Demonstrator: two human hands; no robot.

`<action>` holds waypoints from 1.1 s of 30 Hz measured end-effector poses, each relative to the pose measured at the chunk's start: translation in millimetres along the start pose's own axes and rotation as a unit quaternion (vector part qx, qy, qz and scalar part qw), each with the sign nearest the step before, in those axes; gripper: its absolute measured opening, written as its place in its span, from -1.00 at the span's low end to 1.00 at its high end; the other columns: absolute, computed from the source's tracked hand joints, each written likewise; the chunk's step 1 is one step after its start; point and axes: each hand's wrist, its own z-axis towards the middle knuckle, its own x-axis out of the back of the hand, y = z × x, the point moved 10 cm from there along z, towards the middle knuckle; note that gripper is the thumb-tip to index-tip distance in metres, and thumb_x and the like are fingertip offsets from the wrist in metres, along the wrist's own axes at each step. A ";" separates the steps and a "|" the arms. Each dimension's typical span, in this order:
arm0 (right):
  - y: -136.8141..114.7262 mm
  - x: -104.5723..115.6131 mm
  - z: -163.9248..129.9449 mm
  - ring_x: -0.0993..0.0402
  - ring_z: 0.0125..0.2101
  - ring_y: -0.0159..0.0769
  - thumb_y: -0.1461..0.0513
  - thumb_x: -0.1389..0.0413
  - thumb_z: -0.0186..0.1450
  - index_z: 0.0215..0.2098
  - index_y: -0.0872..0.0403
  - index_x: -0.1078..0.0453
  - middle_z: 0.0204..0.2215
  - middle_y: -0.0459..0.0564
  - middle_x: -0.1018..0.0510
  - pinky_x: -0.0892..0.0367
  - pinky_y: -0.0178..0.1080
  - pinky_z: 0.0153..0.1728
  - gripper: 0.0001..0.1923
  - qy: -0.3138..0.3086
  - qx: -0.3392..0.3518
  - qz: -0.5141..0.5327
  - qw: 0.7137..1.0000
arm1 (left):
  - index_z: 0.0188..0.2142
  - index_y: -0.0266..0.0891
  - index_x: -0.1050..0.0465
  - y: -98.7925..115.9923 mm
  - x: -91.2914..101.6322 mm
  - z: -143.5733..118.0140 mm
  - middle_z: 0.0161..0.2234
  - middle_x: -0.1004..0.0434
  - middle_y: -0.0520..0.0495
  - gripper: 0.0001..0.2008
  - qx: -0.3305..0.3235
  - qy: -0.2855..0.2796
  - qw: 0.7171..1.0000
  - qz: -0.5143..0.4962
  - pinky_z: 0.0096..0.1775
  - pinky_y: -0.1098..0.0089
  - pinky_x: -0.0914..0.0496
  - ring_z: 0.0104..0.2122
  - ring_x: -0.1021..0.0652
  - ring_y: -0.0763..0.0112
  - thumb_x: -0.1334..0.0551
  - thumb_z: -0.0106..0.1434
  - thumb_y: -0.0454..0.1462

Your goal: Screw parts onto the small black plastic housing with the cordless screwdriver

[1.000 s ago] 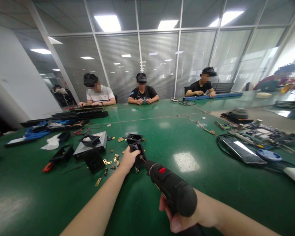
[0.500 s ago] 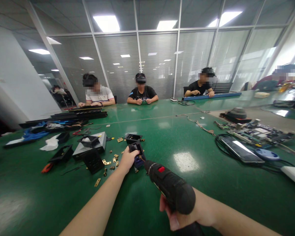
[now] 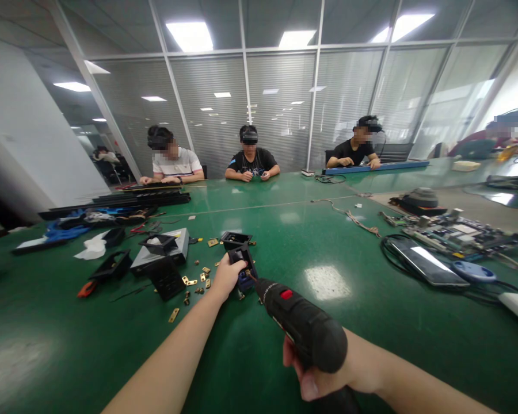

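My left hand [image 3: 227, 277] grips a small black frame-like housing [image 3: 242, 257], its thumb over the near edge. In my right hand [image 3: 307, 374] is a black cordless drill [image 3: 302, 319] with a red switch on top. The drill's bit points left and meets the housing's lower part, where a brass-coloured piece shows; whether it sits in a screw I cannot tell. Loose brass plates [image 3: 191, 282] and several brass screws [image 3: 187, 298] lie left of my left hand. Another black housing [image 3: 235, 239] stands just behind the held one.
More black housings [image 3: 113, 265] and a grey metal box [image 3: 180, 247] lie at left. A phone [image 3: 427, 263], circuit boards [image 3: 461, 231] and cables are at right. Co-workers sit across the green table [image 3: 276, 198]; one works at a long blue bar [image 3: 380, 167].
The whole view has shifted slightly. Both hands keep their hold on the housing and drill, with the bit still at the housing.
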 end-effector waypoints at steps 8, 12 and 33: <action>-2.1 0.5 0.1 -0.49 -0.40 -0.34 -0.01 -0.74 -0.15 -0.21 0.14 -0.68 -0.40 -0.09 -0.63 -0.35 -0.34 -0.40 -0.33 0.002 0.020 -0.006 1.000 | -0.15 -0.22 -0.60 -4.8 -1.1 3.1 -0.27 -0.71 -0.11 -0.54 0.006 -0.006 1.000 0.002 -0.09 0.10 -0.57 -0.25 -0.68 0.06 -0.44 -0.06 -0.10; -1.3 0.1 -0.4 -0.48 -0.41 -0.36 -0.01 -0.74 -0.14 -0.22 0.13 -0.67 -0.40 -0.10 -0.63 -0.34 -0.34 -0.40 -0.34 0.002 0.016 -0.001 1.000 | -0.17 -0.20 -0.59 -5.7 -1.8 4.2 -0.28 -0.70 -0.09 -0.56 0.002 -0.004 1.000 -0.001 -0.08 0.10 -0.57 -0.25 -0.67 0.07 -0.44 -0.07 -0.11; -6.5 0.3 -3.0 -0.51 -0.39 -0.33 0.00 -0.76 -0.15 -0.19 0.13 -0.69 -0.39 -0.09 -0.63 -0.38 -0.33 -0.39 -0.31 0.002 0.022 -0.012 1.000 | -0.14 -0.19 -0.57 -6.5 -1.5 1.5 -0.28 -0.71 -0.10 -0.55 0.014 0.001 1.000 -0.010 -0.09 0.06 -0.61 -0.28 -0.69 0.06 -0.45 -0.05 -0.13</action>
